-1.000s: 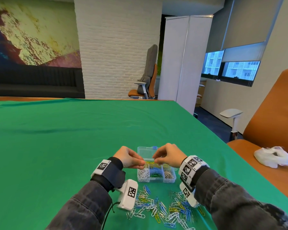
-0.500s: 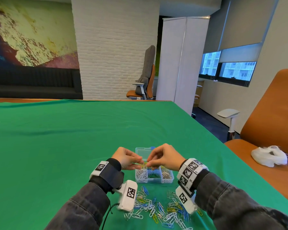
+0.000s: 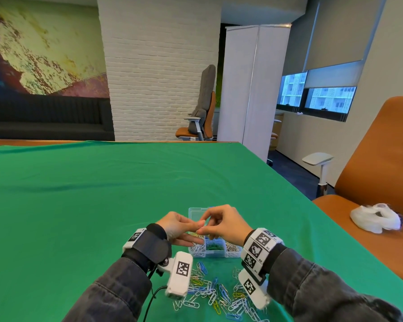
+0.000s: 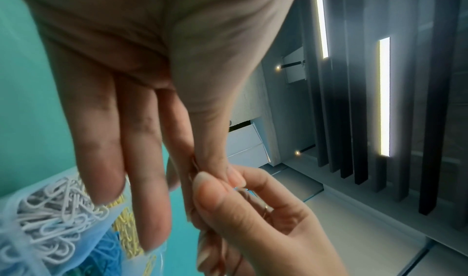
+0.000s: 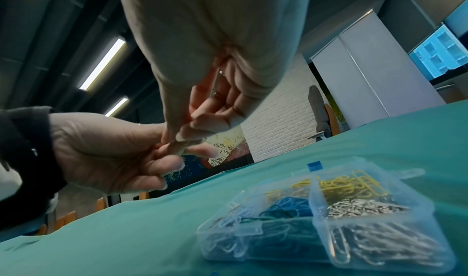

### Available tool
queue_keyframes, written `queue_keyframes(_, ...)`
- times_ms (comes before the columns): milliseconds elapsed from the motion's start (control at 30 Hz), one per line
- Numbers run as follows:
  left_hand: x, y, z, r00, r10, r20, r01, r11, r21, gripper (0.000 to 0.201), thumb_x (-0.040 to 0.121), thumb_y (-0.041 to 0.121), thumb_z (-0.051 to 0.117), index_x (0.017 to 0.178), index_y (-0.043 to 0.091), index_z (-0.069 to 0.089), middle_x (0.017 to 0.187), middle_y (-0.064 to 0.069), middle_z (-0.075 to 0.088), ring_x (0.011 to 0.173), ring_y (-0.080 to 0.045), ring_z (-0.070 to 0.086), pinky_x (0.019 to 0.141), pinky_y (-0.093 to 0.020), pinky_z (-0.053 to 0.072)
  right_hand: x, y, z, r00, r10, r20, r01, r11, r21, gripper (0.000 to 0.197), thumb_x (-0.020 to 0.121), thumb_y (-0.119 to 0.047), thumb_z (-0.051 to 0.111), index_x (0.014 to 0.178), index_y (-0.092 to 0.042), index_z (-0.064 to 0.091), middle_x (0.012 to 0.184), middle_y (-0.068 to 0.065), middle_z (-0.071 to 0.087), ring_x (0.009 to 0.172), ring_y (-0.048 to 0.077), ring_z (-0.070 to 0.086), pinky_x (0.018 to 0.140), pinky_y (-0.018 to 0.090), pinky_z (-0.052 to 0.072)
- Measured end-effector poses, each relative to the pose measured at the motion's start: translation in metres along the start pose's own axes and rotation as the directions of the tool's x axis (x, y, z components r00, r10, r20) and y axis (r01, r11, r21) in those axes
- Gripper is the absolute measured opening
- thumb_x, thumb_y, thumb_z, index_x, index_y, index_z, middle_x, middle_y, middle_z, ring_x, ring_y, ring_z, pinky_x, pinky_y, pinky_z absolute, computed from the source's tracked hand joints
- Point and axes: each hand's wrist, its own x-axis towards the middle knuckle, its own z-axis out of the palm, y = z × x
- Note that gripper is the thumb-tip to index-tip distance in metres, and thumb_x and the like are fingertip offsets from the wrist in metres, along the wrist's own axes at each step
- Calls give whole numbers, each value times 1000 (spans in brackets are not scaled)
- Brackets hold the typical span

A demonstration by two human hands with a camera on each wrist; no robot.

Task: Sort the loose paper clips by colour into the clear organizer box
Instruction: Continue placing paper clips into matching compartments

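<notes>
Left hand (image 3: 179,227): held above the near left part of the box; thumb and forefinger are pinched together at the tips, the other fingers (image 4: 142,160) lying straight and relaxed.
Right hand (image 3: 221,225): raised above the box, fingers curled, its thumb and forefinger meeting those of the left hand.
Held item: a thin wire piece, probably a clip, is glimpsed in the right palm and between the fingertips; its colour and long axis cannot be told.
Box (image 3: 213,248): set on the green cloth (image 3: 102,194) directly below and just beyond the joined fingertips, lid open away from the person.
Compartments: white clips (image 5: 228,218) at near left, blue (image 5: 286,206) in the middle, silver (image 5: 367,208) at near right, yellow (image 5: 341,184) at the far side.
Loose clips (image 3: 214,291): scattered on the cloth nearer the person than the box, between the wrists.
Governing relation: the drop is judged to be straight down; both hands are about equally near, the right one over the middle.
</notes>
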Motion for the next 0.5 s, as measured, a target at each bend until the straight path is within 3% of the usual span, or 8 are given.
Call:
queue_keyframes(233,-2,1,3,1000,-4,14,3,998,58,59,66,46,73,103,1,69,95,-9,75,90,-21,73,72,-23,59,-1,-1,-6,998,-25,58,30,996,-84,17,74,-14,82,71,-9,66,63,4,67,55,11,62,57,20,50)
queue_keyframes(333,-5,8,3,1000,-26,7,25,997,77,69,83,64,51,110,2,64,97,-10,75,84,-25,73,65,-28,61,0,3,-17,999,-35,8,36,983,-178,16,76,-18,81,71,-10,68,63,4,68,55,10,62,59,22,53)
queue_keyframes(400,-6,13,-1,999,-42,-12,44,990,136,76,88,72,33,116,7,60,99,-9,75,80,-25,73,59,-29,59,1,10,-30,999,14,-51,-26,972,-233,16,77,-20,79,72,-12,67,63,2,67,56,10,63,60,21,54)
queue_keyframes(500,-6,17,-5,1000,-14,-25,19,975,222,73,90,71,27,118,13,60,101,-2,75,88,-25,72,62,-27,54,0,24,-47,985,157,-70,-172,916,-362,14,81,-20,76,79,-8,70,64,-1,66,51,2,59,56,14,51)
